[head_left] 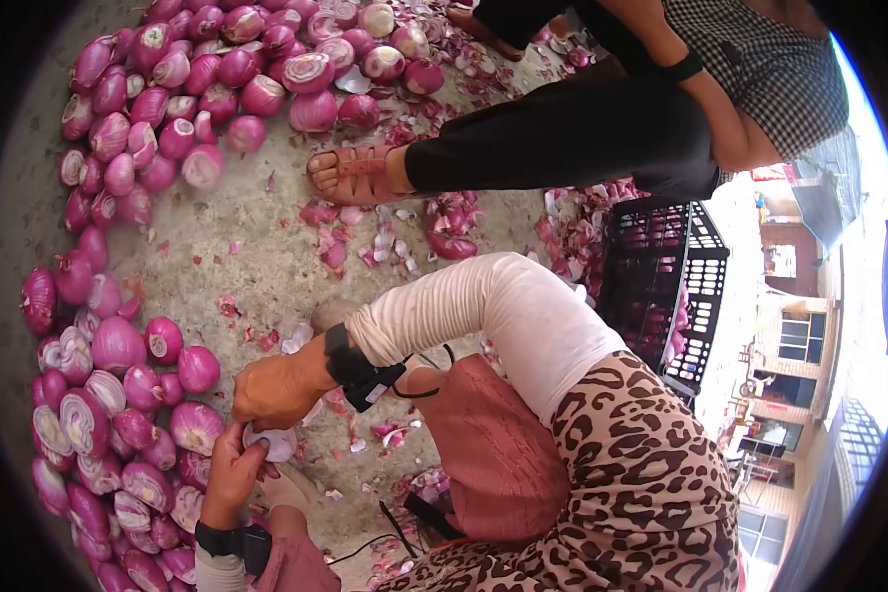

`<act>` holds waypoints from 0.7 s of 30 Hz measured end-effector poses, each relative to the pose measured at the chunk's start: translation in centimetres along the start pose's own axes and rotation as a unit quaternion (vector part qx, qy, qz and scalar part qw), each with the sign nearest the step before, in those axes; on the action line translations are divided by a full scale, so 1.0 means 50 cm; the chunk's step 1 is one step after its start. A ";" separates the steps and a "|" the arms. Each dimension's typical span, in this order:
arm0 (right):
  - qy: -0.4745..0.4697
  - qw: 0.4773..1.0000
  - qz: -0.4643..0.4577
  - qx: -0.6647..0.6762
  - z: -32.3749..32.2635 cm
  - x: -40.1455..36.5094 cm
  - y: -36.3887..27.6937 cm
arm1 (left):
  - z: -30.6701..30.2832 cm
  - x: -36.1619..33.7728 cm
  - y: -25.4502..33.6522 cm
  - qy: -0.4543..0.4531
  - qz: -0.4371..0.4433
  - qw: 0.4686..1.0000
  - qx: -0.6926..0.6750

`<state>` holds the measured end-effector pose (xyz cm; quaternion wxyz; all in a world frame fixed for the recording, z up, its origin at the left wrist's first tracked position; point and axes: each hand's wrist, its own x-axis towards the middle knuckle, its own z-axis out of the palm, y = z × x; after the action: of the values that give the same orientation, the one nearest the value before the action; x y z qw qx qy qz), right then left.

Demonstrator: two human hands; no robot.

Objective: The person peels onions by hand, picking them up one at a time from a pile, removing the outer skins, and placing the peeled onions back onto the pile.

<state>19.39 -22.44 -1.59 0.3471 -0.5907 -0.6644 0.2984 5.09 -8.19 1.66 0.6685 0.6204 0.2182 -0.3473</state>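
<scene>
My left hand (229, 479) is closed, with its fingers and thumb at a pale, whitish onion (276, 444). Just above it, almost touching, my right hand (278, 387) is closed in a bent grip; what its fingers hold is hidden. Both wrists wear black straps. A large heap of purple onions (118, 345), some with cut pale faces, lies on the ground directly left of my hands.
Another person's sandalled foot (350, 176) and dark-trousered leg reach in above. More onions (261, 96) lie at the top left. Loose skins (335, 242) litter the concrete. A black crate (651, 286) holding onions stands at the right.
</scene>
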 end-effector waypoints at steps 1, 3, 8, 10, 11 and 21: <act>0.001 1.000 0.002 0.002 0.001 -0.001 -0.002 | 0.002 -0.001 -0.001 -0.003 -0.008 1.000 -0.006; -0.005 1.000 -0.007 -0.018 0.005 0.000 -0.002 | 0.003 -0.002 -0.007 -0.005 -0.019 1.000 -0.012; 0.011 0.999 0.007 -0.029 -0.002 0.001 -0.002 | 0.009 0.001 -0.010 0.021 0.003 0.998 -0.058; 0.015 0.999 0.005 -0.040 0.002 0.004 0.003 | 0.007 0.001 -0.007 0.019 0.016 0.998 -0.054; 0.036 0.999 0.002 -0.027 0.007 0.007 0.008 | 0.006 0.001 -0.005 0.020 0.031 0.998 -0.049; 0.111 0.992 -0.040 0.043 0.002 0.002 0.006 | 0.013 -0.011 0.012 0.032 0.048 0.998 -0.033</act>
<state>19.48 -22.29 -1.86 0.4556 -0.5775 -0.6316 0.2451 5.10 -8.72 2.55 0.6975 0.6185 0.2208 -0.2868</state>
